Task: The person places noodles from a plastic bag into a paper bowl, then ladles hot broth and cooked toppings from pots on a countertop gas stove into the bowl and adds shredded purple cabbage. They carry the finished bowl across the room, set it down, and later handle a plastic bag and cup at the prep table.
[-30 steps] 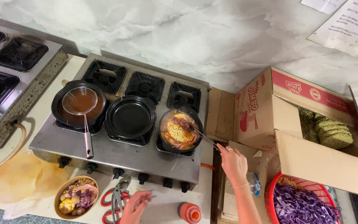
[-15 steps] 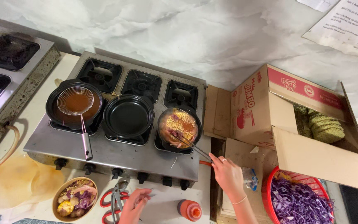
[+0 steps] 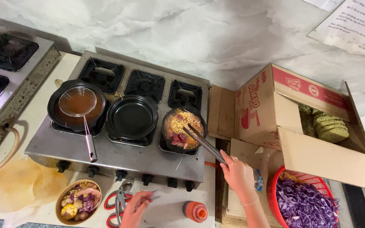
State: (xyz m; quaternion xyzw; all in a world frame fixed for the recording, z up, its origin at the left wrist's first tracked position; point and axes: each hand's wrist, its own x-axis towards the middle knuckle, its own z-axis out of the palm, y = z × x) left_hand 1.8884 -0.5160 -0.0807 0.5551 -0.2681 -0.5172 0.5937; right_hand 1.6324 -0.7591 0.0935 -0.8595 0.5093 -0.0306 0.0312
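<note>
Head view, black pot (image 3: 184,128), yellow noodles, red meat

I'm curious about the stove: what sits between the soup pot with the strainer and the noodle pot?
An empty black pot sits between the soup pot and noodle pot, seen from the head camera.

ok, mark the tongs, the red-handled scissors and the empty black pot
tongs (image 3: 201,142), head view, mid shaft over the pot rim
red-handled scissors (image 3: 115,202), head view, upper red handle loop
empty black pot (image 3: 132,117), head view, bare inner bottom
</note>
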